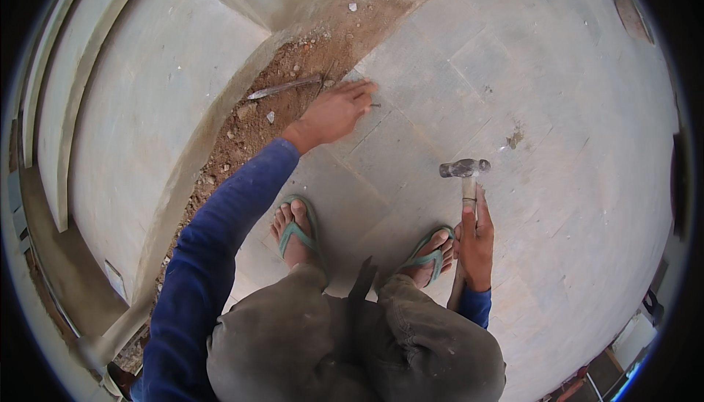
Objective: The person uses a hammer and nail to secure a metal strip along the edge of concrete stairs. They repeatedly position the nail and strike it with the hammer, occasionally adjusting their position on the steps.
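Observation:
My right hand is wrapped round the wooden handle of a ball-peen hammer, just right of my right foot. The hammer's worn metal head points away from me, above the tiled floor. My left hand reaches forward to the tiles at the edge of a dirt strip. Its fingers are stretched out and slightly blurred, low over the floor. A small dark nail-like piece shows right beside its fingertips; whether they touch it I cannot tell. On the dirt behind that hand lies a pointed metal chisel.
A strip of reddish dirt and stones runs between the floor tiles and a pale raised slab at left. Curved step edges stand farther left. My feet in green flip-flops stand on the tiles.

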